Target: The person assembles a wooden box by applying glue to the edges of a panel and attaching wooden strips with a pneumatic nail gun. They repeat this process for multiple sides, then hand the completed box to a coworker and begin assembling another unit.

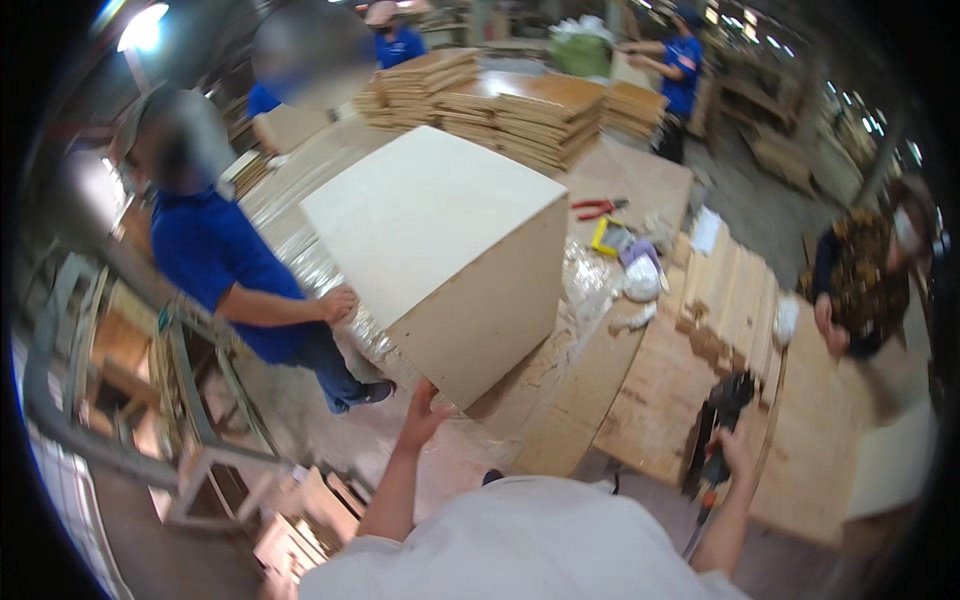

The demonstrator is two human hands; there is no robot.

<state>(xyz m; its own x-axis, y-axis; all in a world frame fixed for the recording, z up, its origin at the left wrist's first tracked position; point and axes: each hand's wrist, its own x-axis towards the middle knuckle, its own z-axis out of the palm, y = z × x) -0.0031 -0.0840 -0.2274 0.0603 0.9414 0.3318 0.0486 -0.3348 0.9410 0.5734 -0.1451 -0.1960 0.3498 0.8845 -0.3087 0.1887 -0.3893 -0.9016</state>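
Plywood box [450,250], big and pale, sits tilted on the workbench [640,400], one bottom corner jutting toward the wearer. Left hand [420,405] is up under that near corner, fingers spread flat against the underside, propping rather than clutching. Across the box, a co-worker in a blue shirt [215,260] has a hand [340,303] pressed on its far-left edge. Right of the box, the right hand [733,452] is wrapped tight round a dark power tool [718,425], resting at the bench edge.

That box looks stiff and bulky, smooth-faced with nothing to grab, and likely heavy enough to want two people; the lower edges and corners seem the safest places to take it, palms underneath. Sharp corners could dent if it drops.

Behind the box, stacks of thin boards [520,105]; to its right, red pliers [598,208] and a crumpled pale bag [642,280]. What kind of tool is in hand is hard to make out, and the box's underside and far faces stay hidden.
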